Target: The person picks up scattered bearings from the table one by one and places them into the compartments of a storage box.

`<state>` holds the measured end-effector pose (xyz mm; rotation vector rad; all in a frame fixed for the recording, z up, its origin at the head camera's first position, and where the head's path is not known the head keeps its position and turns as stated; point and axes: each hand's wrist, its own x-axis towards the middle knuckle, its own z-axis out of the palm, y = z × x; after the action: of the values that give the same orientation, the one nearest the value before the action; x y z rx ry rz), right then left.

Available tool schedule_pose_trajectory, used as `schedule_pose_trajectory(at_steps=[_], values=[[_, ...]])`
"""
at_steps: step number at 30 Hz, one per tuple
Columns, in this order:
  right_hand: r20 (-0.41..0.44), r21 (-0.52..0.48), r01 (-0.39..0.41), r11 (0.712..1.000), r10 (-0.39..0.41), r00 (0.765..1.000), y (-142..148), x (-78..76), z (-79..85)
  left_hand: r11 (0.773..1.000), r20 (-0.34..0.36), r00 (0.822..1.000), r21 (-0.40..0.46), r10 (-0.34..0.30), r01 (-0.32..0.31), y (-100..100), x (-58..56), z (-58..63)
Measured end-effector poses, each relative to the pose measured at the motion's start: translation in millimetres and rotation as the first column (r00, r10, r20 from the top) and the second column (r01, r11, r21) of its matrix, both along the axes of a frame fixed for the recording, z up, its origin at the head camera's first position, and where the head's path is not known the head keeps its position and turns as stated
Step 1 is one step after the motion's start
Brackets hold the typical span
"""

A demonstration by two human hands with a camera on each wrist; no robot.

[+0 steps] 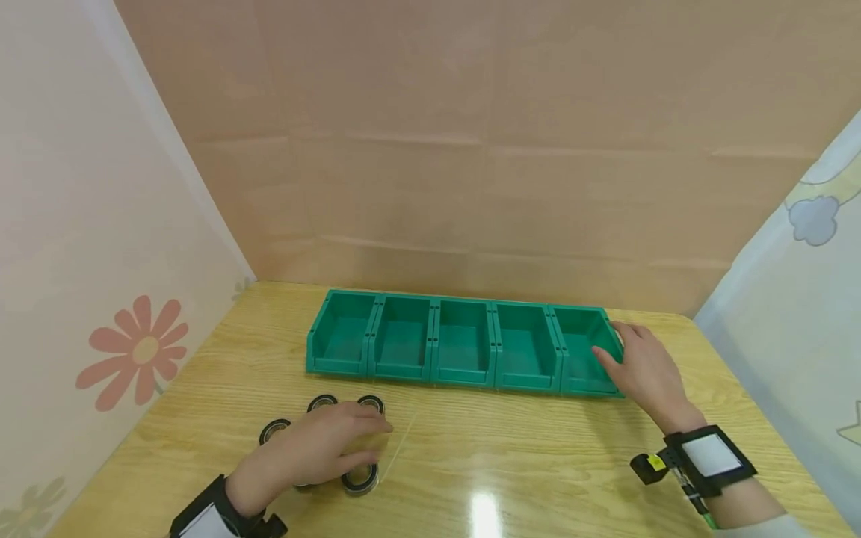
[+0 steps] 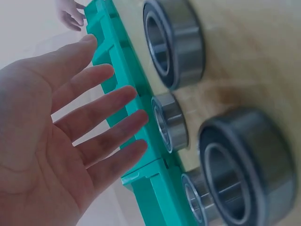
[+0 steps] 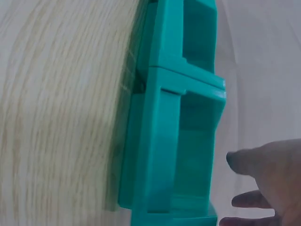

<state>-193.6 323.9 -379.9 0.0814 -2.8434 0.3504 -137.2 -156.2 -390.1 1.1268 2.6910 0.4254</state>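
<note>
My left hand [image 1: 319, 446] hovers palm down over several ball bearings, its fingers straight and holding nothing. One bearing [image 1: 360, 490] shows below the thumb, another [image 1: 266, 431] lies left of the hand, and others are partly hidden under it. In the left wrist view, a thick steel bearing [image 2: 190, 47] stands out beyond the spread fingers. At the right end of a row of green bins, my right hand [image 1: 647, 370] is beside the last bin [image 1: 592, 385]. Its thumb reaches over that bin in the head view, and its fingers are extended with nothing in them.
Several joined green bins [image 1: 464, 373] stand in a row toward the back of the wooden table [image 1: 511, 448]. Brown paper [image 1: 498, 149] hangs behind the table. Patterned sheets flank it, with a flower print [image 1: 144, 350] on the left one.
</note>
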Motion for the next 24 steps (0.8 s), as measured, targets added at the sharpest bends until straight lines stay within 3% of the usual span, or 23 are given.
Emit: schedule_pose_trajectory(at_steps=[9, 15, 24], values=[[-0.019, -0.071, 0.048, 0.996, -0.05, 0.999, 5.2, -7.2, -11.3, 0.999, -0.069, 0.997, 0.029, -0.015, 0.017, -5.9, 21.0, -5.7], [-0.094, -0.092, 0.033, 0.995, -0.042, 0.995, 10.6, -5.3, -14.6, 1.0, -0.021, 1.0, -0.005, -0.011, 0.011, -5.3, 23.0, -9.8], [-0.077, -0.09, 0.031, 0.995, -0.038, 0.996, 9.9, -7.1, -14.9, 0.999, 0.023, 0.999, 0.004, -0.035, 0.035, -7.5, 26.6, -14.7]])
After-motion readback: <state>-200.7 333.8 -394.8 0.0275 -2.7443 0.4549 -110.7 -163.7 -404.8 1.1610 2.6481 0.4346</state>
